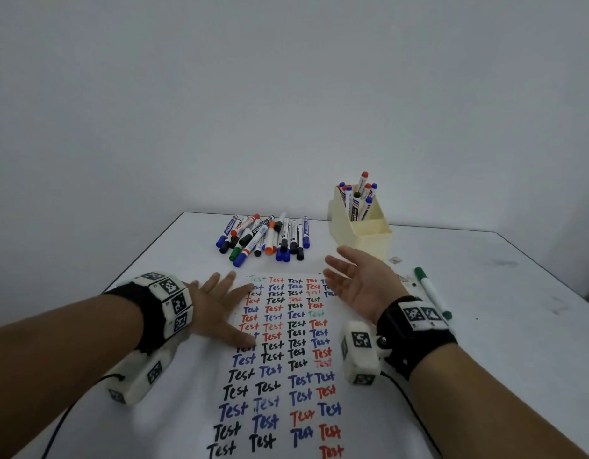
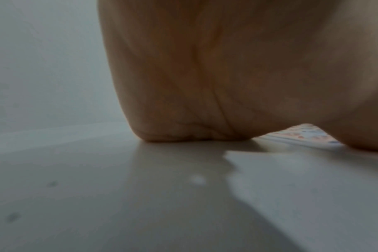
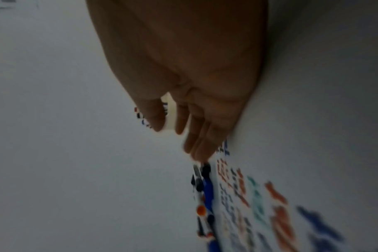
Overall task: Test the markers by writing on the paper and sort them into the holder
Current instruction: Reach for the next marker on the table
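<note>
**A:** Start with the head view. What are the hands doing?

**B:** The left hand (image 1: pixel 217 306) lies flat at the left centre of the frame, fingers spread and straight, palm down on the left edge of the paper (image 1: pixel 279 369). It holds nothing. The right hand (image 1: pixel 359 283) is at centre right, raised over the paper's upper right corner, palm turned inward, fingers straight and loose, also holding nothing.

**A:** And the markers?

**B:** A pile of markers (image 1: pixel 263 238) lies on the white table (image 1: pixel 485 359) just above the paper, in the middle of the frame. The cream holder (image 1: pixel 361 231) stands to the upper right of the pile, with several markers upright in its back compartment. A green marker (image 1: pixel 432 291) lies alone at the right edge, beside the right wrist. The paper is covered in rows of "Test" in black, blue, red and a little green.

**A:** Left wrist view?

**B:** Blurred. The left hand (image 2: pixel 237 76) fills the upper right, its heel resting on the table (image 2: pixel 97 196); a sliver of the paper (image 2: pixel 300 134) shows at centre right.

**A:** Right wrist view?

**B:** Also blurred. The right hand (image 3: pixel 183 76) hangs from the top centre, fingers (image 3: pixel 196 141) extended and gripping nothing. The pile of markers (image 3: pixel 203 196) sits below the fingertips, with the paper (image 3: pixel 270 204) at lower right.
</note>
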Available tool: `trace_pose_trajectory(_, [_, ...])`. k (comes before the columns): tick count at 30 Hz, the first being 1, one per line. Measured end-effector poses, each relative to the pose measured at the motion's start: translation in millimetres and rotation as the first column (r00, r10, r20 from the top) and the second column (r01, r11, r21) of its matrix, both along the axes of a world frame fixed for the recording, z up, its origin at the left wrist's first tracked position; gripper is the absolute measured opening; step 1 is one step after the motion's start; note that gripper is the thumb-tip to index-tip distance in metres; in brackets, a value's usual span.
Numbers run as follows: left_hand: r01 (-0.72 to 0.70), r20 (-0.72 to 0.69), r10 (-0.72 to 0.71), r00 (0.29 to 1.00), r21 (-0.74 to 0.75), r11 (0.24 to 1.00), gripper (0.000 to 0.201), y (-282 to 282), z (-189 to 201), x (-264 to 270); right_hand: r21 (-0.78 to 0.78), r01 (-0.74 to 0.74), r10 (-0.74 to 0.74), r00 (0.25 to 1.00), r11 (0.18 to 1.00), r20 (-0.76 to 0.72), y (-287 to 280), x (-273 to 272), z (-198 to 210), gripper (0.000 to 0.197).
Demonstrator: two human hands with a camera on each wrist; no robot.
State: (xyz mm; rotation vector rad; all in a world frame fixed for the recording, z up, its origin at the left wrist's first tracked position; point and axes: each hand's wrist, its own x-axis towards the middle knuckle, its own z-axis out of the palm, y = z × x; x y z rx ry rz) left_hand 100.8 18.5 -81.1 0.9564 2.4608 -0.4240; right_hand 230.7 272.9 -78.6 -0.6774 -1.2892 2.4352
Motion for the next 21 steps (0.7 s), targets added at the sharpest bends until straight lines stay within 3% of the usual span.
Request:
trace_pose_trajectory(4, [-0.003,0.023,0.003,1.000,0.007,1.000,0.137,-0.3,-0.5,-2.4,-0.062,0.014,-0.016,1.000,0.998,-0.025,7.1,5.8,-21.9,0.034])
trace_pose_trajectory(11, [0.010,0.083,-0.015,0.996,0.064,0.998,0.131,6.7,22.0,-4.7,0.108,-0.081,0.084,0.996,0.991,-0.023,1.5,7.3,-19.7,0.025])
trace_pose_trajectory(12, [0.019,0.084,-0.028,0.996,0.100,0.995,0.125,8.4,30.9,-8.2,0.126,-0.089,0.092,0.996,0.988,-0.015,1.5,7.4,-19.9,0.023])
trace_pose_trajectory(14, [0.017,0.056,-0.026,0.998,0.163,0.987,0.092,8.7,49.3,-19.7,0.147,-0.103,0.106,0.994,0.984,-0.010,1.6,7.1,-20.8,0.022])
trace_pose_trajectory(18, [0.041,-0.190,0.030,0.981,0.363,0.931,0.040,9.5,69.2,-60.4,0.172,-0.129,0.132,0.991,0.977,-0.004,0.5,7.1,-20.2,0.020])
trace_pose_trajectory(21, [0.026,-0.273,0.123,0.954,0.484,0.875,0.021,17.7,68.2,-93.6,0.180,-0.142,0.144,0.990,0.973,0.001,0.3,7.1,-19.3,0.019])
